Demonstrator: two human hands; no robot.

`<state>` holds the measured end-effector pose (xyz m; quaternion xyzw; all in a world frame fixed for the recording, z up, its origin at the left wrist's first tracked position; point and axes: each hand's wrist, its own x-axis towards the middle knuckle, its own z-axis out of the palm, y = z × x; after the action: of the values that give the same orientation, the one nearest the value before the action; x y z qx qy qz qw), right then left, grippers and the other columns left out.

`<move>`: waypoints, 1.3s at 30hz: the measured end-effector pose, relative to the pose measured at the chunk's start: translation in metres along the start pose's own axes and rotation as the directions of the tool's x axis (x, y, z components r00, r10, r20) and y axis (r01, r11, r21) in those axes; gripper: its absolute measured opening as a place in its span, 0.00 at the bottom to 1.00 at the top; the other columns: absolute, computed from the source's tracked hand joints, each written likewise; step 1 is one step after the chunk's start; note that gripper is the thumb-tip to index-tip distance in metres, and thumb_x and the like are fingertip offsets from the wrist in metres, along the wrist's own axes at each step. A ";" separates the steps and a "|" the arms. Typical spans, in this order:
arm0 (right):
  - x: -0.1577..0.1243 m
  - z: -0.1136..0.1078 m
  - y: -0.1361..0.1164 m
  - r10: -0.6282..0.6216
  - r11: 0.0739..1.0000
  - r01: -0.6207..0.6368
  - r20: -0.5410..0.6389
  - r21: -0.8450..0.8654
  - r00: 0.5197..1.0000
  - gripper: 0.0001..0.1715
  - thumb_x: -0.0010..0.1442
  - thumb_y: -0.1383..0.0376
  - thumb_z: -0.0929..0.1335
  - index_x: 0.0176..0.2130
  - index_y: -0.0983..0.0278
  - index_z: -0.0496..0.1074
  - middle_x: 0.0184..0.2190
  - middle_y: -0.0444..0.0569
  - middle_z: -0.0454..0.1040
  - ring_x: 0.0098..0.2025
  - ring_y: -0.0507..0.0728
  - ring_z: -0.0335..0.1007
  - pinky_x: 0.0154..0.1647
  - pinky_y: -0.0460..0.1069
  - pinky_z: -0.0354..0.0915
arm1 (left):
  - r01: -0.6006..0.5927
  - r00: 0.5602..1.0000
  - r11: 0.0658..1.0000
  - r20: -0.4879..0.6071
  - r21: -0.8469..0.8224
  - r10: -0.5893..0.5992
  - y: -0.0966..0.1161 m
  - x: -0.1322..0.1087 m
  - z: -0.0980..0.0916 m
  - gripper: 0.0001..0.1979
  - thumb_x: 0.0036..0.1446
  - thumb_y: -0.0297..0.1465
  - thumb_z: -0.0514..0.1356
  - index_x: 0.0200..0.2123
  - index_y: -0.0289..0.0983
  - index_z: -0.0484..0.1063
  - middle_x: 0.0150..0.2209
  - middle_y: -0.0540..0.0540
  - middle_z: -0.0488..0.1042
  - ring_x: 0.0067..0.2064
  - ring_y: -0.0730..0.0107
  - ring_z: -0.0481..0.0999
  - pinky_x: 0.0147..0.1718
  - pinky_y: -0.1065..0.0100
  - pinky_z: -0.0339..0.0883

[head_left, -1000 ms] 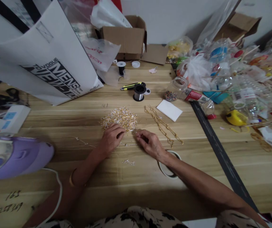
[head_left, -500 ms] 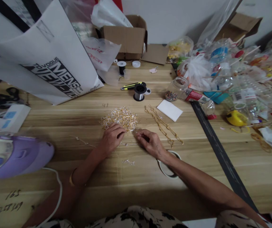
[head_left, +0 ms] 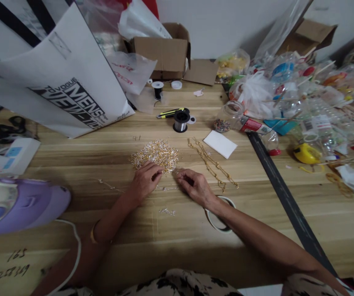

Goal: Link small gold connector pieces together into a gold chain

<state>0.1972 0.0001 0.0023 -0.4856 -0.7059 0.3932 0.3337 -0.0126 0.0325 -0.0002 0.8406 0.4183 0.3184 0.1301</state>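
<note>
Both finger-curled, can't tell grip: left hand [head_left: 146, 179] at gold-silver findings [head_left: 155, 150], right hand [head_left: 195, 186] beside. Likely small-part handling; next needs precision.

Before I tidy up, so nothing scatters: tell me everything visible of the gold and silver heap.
The heap is a low, loose mound of tiny gold- and silver-coloured pieces, shiny, metallic-looking. It lies on the wood-grained tabletop, specks straying rightward. The left hand is at its near edge, hiding part; contact is unclear.
</note>
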 end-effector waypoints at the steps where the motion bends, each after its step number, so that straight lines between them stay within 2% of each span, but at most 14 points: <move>1: 0.000 0.000 0.000 0.003 1.000 -0.003 0.000 -0.003 1.000 0.08 0.58 0.69 0.64 0.37 0.65 0.72 0.30 0.46 0.73 0.32 0.52 0.67 0.34 0.45 0.62 | 0.002 1.000 1.000 0.002 -0.001 -0.002 0.000 0.000 0.000 0.06 0.55 0.21 0.56 0.32 0.36 0.71 0.30 0.46 0.75 0.35 0.67 0.71 0.38 0.65 0.65; 17: 0.000 0.001 0.000 0.014 1.000 -0.014 -0.010 -0.002 1.000 0.07 0.57 0.69 0.64 0.36 0.65 0.72 0.31 0.46 0.73 0.32 0.53 0.68 0.34 0.46 0.62 | -0.044 0.999 0.999 -0.005 -0.008 0.044 0.001 0.001 -0.001 0.06 0.56 0.23 0.57 0.30 0.36 0.72 0.30 0.46 0.75 0.35 0.67 0.70 0.39 0.64 0.66; 25: 0.000 0.001 0.001 0.004 1.000 -0.004 -0.011 0.005 1.000 0.07 0.58 0.68 0.64 0.36 0.65 0.72 0.31 0.46 0.73 0.32 0.52 0.67 0.34 0.45 0.62 | -0.029 1.000 0.999 0.000 -0.021 0.029 0.002 0.001 -0.002 0.06 0.58 0.26 0.57 0.30 0.36 0.72 0.30 0.46 0.75 0.35 0.67 0.71 0.39 0.63 0.66; 39: 0.000 0.001 0.002 0.015 1.000 -0.015 -0.017 -0.001 1.000 0.07 0.58 0.67 0.64 0.36 0.64 0.72 0.31 0.46 0.74 0.31 0.52 0.67 0.33 0.45 0.62 | -0.040 0.999 0.998 -0.028 -0.038 0.039 0.003 0.000 0.000 0.06 0.57 0.22 0.56 0.31 0.36 0.72 0.30 0.46 0.75 0.35 0.67 0.71 0.38 0.64 0.66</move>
<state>0.1969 0.0001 -0.0003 -0.4942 -0.6997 0.3911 0.3364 -0.0111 0.0312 0.0014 0.8416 0.3972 0.3403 0.1343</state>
